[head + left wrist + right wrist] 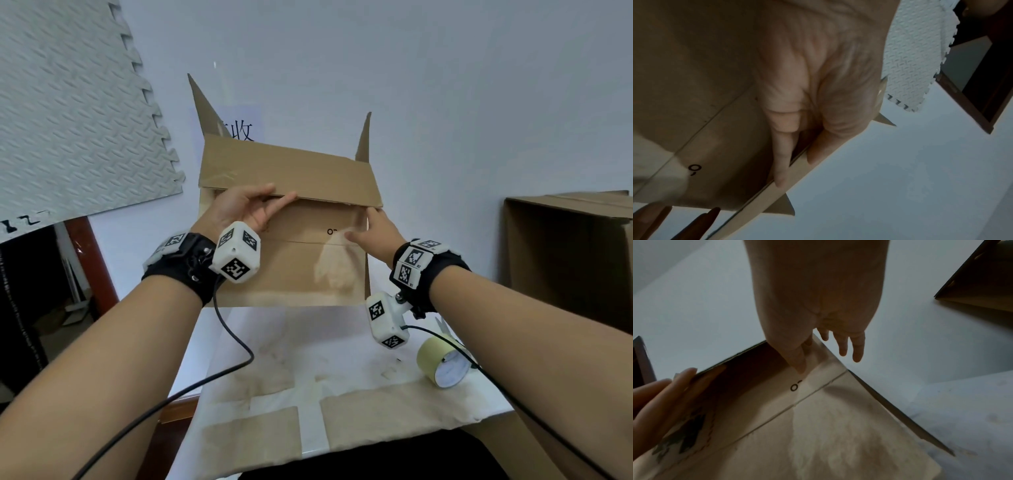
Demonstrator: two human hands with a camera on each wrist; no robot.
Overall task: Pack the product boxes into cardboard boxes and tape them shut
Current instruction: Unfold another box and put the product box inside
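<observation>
1. The cardboard box (291,270) sits on the table (274,342), side flaps upright, untaped; product boxes not visible.
2. My left hand (245,207) pinches the far flap (291,168); my right hand (375,228), fingers straight, touches the box's right corner.
3. The tape roll (442,363) lies unused, so I judge closing and taping remain.

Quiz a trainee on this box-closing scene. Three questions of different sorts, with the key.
1. True or false: the tape roll lies on the table.
2. What does the left hand pinch? A. the far flap; B. the tape roll; C. the table.
3. Fill in: ___ side flaps stand upright.
Key: 1 true; 2 A; 3 two.
</observation>
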